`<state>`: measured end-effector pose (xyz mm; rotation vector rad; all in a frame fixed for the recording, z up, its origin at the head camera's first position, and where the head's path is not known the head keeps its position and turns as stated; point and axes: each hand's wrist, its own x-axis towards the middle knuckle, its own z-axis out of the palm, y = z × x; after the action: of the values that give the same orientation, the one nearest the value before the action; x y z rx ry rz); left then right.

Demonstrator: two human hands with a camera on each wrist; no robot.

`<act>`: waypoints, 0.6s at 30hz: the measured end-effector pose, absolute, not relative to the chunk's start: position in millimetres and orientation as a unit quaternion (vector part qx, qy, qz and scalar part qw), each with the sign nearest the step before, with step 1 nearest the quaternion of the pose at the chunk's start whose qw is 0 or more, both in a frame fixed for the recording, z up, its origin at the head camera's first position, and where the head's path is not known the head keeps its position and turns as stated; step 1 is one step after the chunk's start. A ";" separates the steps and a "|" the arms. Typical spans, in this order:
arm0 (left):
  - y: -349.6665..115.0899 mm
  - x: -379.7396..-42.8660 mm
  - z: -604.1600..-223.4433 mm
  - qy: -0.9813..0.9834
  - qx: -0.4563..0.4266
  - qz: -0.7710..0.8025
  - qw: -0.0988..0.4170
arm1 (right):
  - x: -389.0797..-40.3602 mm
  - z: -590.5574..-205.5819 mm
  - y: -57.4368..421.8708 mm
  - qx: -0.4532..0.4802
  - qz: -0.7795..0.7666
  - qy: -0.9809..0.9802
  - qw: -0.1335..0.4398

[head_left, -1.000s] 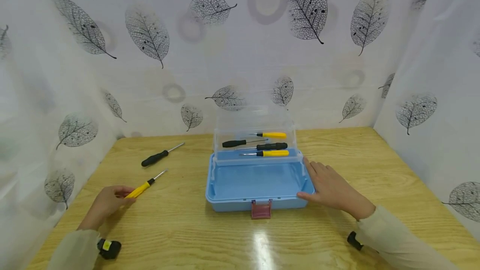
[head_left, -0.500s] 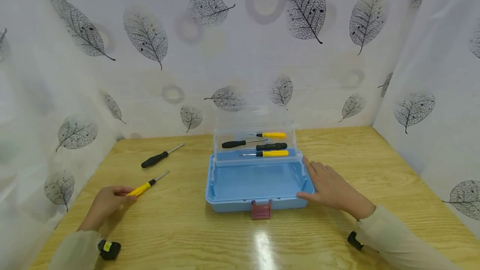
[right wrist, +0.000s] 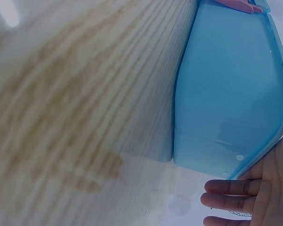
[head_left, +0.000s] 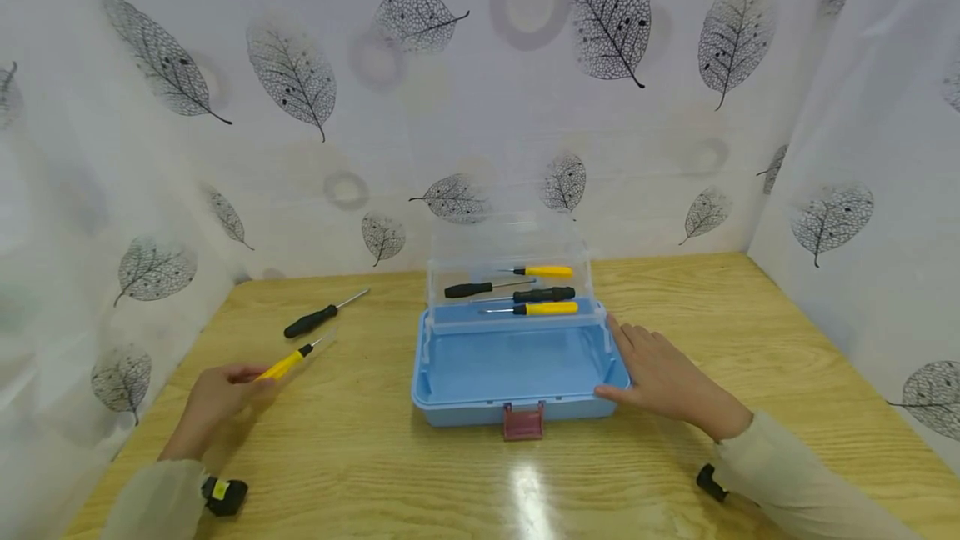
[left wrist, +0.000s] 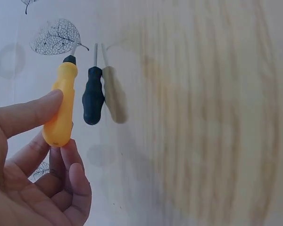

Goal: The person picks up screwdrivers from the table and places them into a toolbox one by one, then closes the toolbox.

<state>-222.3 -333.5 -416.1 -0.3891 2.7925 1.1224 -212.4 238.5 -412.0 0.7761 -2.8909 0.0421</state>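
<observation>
My left hand pinches a yellow-handled screwdriver between thumb and fingers at the table's left side. Its shaft points away to the upper right. In the left wrist view the thumb lies along the yellow handle, and the other fingers curl behind and under it. Just beyond lies a black-handled screwdriver on the table. My right hand rests against the right end of an open blue toolbox, thumb at the front rim. In the right wrist view its fingers extend past the blue wall.
Several yellow- and black-handled screwdrivers lie in the clear raised section at the toolbox's back. A reddish clasp hangs on the front. A leaf-patterned curtain encloses the wooden table at back and sides.
My left hand has raised the yellow screwdriver slightly and shifted a little toward the back right. The right hand and the toolbox have stayed in place.
</observation>
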 end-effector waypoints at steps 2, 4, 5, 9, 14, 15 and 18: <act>-329.1 -222.2 -414.9 0.921 -0.125 0.368 0.039 | -212.6 -412.4 238.6 0.259 0.014 -0.963 0.073; -324.7 -222.3 -413.4 0.921 -0.120 0.369 0.024 | -212.7 -412.6 238.6 0.259 0.016 -0.963 0.073; -322.5 -222.6 -412.7 0.921 -0.118 0.372 0.018 | -212.8 -412.7 238.6 0.259 0.017 -0.963 0.072; -316.4 -224.8 -409.7 0.919 -0.098 0.382 0.005 | -212.6 -413.3 239.0 0.255 0.021 -0.965 0.064; -309.9 -229.3 -408.9 0.915 -0.081 0.394 -0.007 | -213.0 -414.0 239.2 0.255 0.025 -0.964 0.063; -308.1 -229.9 -408.5 0.915 -0.080 0.394 -0.008 | -213.1 -413.9 239.2 0.256 0.025 -0.964 0.065; -302.7 -232.1 -406.3 0.916 -0.068 0.396 -0.010 | -213.0 -413.9 239.4 0.258 0.025 -0.963 0.066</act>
<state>-232.1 -302.7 -406.3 -0.2157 2.8955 1.2531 -213.0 239.4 -413.9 0.7794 -2.9056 0.0748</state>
